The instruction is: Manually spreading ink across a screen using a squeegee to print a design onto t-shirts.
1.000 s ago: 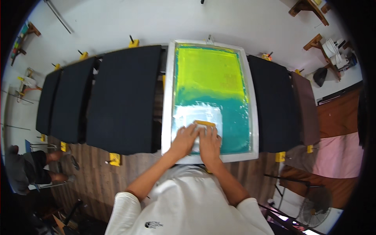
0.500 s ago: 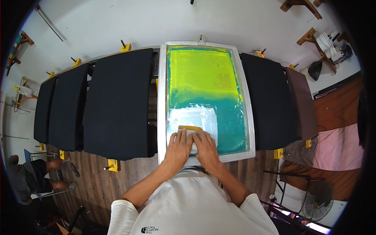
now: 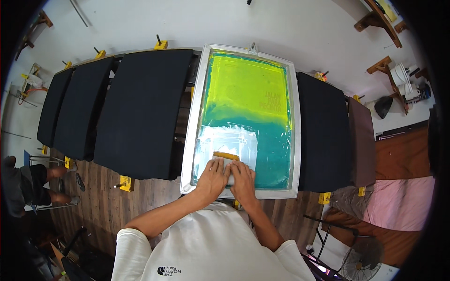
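Both my hands grip a squeegee (image 3: pixel 226 155) with an amber blade edge, whose body is mostly hidden under my fingers. My left hand (image 3: pixel 213 178) closes over its left part. Beside it, my right hand (image 3: pixel 242 179) closes over the right part, thumbs near each other. The squeegee rests low on a metal-framed printing screen (image 3: pixel 185 161), over a patch of white ink (image 3: pixel 249 152) smeared on the mesh. Green mesh surrounds the patch, and a yellow-green area (image 3: pixel 243 77) with faint lettering covers the far end.
Black cloth-covered boards (image 3: pixel 140 112) stand in a row to the left; another black board (image 3: pixel 323 136) and a maroon one (image 3: pixel 362 145) stand right. Yellow clamps (image 3: pixel 125 183) jut from their ends. A person (image 3: pixel 28 187) sits far left. A fan (image 3: pixel 361 260) stands lower right.
The view has turned slightly, so the screen appears tilted. The squeegee has come a little nearer to me, and more of its amber blade shows. Both hands keep their grip.
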Demonstrator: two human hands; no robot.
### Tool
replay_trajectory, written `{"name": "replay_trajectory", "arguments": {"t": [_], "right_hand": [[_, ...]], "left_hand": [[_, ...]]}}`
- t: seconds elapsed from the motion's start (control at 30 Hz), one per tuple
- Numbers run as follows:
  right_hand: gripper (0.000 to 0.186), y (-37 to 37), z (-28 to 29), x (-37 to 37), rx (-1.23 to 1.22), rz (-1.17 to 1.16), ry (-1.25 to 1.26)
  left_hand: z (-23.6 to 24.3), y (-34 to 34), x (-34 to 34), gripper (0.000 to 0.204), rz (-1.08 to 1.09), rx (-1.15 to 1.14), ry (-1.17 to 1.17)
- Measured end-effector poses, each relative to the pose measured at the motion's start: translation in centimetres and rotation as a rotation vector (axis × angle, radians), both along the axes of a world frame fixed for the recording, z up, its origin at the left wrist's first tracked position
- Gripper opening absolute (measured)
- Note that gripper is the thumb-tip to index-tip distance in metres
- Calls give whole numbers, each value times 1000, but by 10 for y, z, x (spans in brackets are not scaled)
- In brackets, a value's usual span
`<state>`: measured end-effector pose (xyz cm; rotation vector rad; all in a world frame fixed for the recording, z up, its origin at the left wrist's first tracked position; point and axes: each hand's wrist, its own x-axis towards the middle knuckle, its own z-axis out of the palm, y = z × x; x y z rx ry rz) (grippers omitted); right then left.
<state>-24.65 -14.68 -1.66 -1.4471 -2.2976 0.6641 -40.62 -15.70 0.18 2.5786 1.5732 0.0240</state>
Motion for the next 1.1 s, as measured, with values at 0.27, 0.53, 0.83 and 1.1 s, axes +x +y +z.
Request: {"name": "replay_trajectory", "arguments": {"t": [0.27,0.53,0.83,1.1], "right_hand": [[57,21,28,5,-24,-76,-32],[36,78,22,-13,-69,-107,-137],[37,86,21,-33,-74,46,-99],[36,72,37,-29,-152,259,-216]], "left_hand": [[24,33,-4,52,-11,-69,-210],[9,127,-34,34,-224,-219,-315],[17,117,-69,49,-157,-372,-204],[21,51,-65,59,-33,-402,-198]]}}
